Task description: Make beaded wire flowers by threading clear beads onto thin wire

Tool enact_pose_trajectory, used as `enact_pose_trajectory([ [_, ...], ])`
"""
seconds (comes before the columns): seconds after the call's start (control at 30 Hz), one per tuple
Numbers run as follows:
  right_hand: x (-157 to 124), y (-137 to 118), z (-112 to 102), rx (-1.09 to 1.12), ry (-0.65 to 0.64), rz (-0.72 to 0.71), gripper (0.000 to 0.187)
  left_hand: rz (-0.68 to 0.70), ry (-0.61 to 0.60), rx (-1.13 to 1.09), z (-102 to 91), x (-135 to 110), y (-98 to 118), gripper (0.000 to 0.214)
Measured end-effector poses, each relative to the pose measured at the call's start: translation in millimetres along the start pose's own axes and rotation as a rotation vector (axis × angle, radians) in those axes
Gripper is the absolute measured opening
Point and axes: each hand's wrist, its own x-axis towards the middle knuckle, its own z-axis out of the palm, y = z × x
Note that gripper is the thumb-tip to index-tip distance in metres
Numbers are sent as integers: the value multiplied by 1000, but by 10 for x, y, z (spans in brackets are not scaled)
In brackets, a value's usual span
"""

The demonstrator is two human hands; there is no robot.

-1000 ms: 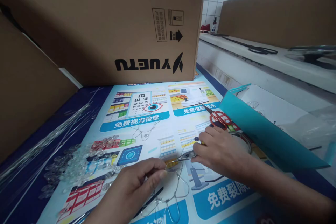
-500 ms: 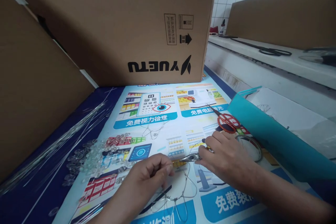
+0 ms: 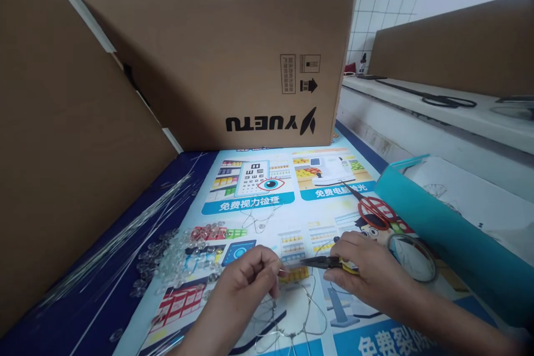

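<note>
Tabletop [image 3: 54, 334]: cardboard [image 3: 208, 67] stood along its far edge.
Left hand [image 3: 252, 283]: thumb and finger pinched wire frame [image 3: 292, 335].
Right hand [image 3: 361, 258]: curled round pliers [image 3: 323, 262].
Wire frame: spread rightward from left fingertips, toward near edge.

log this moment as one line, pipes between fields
left hand: pinching bent wire | right hand: holding pliers | clear beads: at left | red-handled scissors: beyond right hand

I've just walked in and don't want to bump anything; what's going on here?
A person's left hand pinches a bent wire piece over a printed sheet. The right hand holds pliers, tips pointing toward the left hand. Clear beads lie in a heap to the left, and red-handled scissors lie beyond the right hand.
</note>
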Motion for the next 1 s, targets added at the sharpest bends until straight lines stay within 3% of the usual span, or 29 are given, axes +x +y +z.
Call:
enact_pose_trajectory([
  [0.33,1,27,40,1,37,-5,18,-35,-31,-76,48,32,12,23],
  [0.63,-24,-3,73,-202,101,-95,19,-75,-93,-49,91,16,22,4],
  [1.0,-53,-95,89,-282,154,-200,13,-16,-81,159,92,-20,-54,21],
])
